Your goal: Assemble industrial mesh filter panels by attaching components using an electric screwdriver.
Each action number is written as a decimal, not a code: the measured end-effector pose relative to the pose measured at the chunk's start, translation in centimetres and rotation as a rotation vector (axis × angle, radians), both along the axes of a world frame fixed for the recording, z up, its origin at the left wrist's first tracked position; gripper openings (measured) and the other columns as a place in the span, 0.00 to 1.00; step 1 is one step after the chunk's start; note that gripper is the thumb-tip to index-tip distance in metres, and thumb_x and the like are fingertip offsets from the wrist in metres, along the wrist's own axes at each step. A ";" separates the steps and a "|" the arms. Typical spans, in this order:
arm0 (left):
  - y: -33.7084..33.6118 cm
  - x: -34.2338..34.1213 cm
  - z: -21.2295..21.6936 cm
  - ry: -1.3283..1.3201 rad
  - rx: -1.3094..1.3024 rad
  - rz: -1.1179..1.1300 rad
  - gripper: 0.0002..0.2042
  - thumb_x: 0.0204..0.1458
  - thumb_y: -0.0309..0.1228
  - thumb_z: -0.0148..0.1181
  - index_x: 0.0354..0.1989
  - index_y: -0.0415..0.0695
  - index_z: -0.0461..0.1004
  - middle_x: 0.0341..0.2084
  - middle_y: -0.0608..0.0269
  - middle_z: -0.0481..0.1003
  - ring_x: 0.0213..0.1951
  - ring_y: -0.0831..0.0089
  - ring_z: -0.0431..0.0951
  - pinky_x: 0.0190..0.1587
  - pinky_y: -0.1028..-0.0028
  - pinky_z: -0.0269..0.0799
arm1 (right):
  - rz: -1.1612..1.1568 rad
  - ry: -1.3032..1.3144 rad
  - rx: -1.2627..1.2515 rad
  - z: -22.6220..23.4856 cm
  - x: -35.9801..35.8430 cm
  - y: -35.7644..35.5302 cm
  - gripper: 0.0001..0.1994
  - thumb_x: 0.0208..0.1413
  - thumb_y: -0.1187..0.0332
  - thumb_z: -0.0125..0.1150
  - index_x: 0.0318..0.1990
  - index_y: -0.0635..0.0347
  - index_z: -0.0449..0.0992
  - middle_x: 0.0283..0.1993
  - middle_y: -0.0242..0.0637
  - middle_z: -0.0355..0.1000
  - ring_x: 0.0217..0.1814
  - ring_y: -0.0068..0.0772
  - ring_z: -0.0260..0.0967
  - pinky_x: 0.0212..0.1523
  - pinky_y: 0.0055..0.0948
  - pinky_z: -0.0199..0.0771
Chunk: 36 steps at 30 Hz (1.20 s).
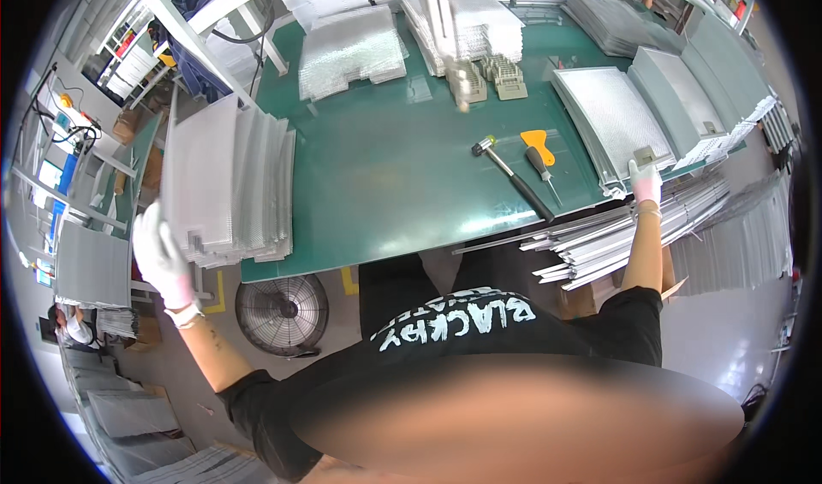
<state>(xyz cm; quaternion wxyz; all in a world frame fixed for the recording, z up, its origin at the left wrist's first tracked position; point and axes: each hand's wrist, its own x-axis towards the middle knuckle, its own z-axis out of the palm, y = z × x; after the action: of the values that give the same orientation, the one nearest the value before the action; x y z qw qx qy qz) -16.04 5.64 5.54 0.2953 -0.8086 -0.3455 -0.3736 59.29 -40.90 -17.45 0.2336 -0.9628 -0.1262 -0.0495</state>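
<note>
Left hand (160, 255) grips a mesh sheet (199, 176) off the 9 o'clock stack, right hand (645, 182) pinches a panel (610, 122) at 3. Tabletop (385, 167) middle bare, looks barely started.

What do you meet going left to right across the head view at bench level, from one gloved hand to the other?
Left hand → mesh sheet stack → mallet → scraper → framed mesh panels → right hand.

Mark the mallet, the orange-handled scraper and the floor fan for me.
mallet (514, 178): head view, on the black handle, just below its head.
orange-handled scraper (537, 143): head view, on the orange handle lying on the green mat.
floor fan (282, 314): head view, middle of the round wire grille, under the table edge.
</note>
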 end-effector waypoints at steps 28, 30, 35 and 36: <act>-3.4 18.3 -24.6 0.286 -0.907 -0.068 0.37 0.54 0.53 0.56 0.69 0.44 0.59 0.70 0.51 0.57 0.71 0.49 0.52 0.73 0.51 0.42 | 0.668 0.018 -0.086 9.6 -18.6 59.2 0.22 0.62 0.62 0.49 0.62 0.56 0.67 0.59 0.53 0.68 0.58 0.56 0.71 0.59 0.51 0.70; -3.0 18.8 -24.5 0.273 -0.898 -0.076 0.37 0.54 0.53 0.56 0.69 0.44 0.60 0.69 0.51 0.58 0.71 0.49 0.52 0.73 0.51 0.42 | 0.579 -0.274 -0.295 9.5 -18.4 59.9 0.22 0.60 0.64 0.51 0.62 0.49 0.68 0.59 0.52 0.69 0.57 0.51 0.73 0.57 0.50 0.71; -2.8 18.4 -24.6 0.267 -0.912 -0.054 0.37 0.55 0.53 0.55 0.69 0.43 0.59 0.69 0.50 0.57 0.71 0.48 0.51 0.73 0.51 0.41 | 0.895 -0.514 0.482 15.1 -20.6 59.2 0.23 0.55 0.69 0.59 0.60 0.46 0.72 0.55 0.51 0.70 0.52 0.46 0.74 0.54 0.37 0.74; -2.7 18.5 -24.8 0.259 -0.913 -0.045 0.37 0.55 0.53 0.55 0.69 0.43 0.58 0.70 0.50 0.56 0.72 0.48 0.51 0.73 0.51 0.41 | 0.934 -0.524 0.703 17.1 -21.1 58.1 0.22 0.55 0.68 0.61 0.59 0.45 0.74 0.54 0.51 0.70 0.49 0.44 0.75 0.53 0.35 0.74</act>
<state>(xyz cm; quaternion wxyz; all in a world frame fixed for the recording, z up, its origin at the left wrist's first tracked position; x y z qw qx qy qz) 2.43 2.94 -19.21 -0.0579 -0.9028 -0.4173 -0.0860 38.20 17.21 -0.32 0.4937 -0.6282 -0.5618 -0.2147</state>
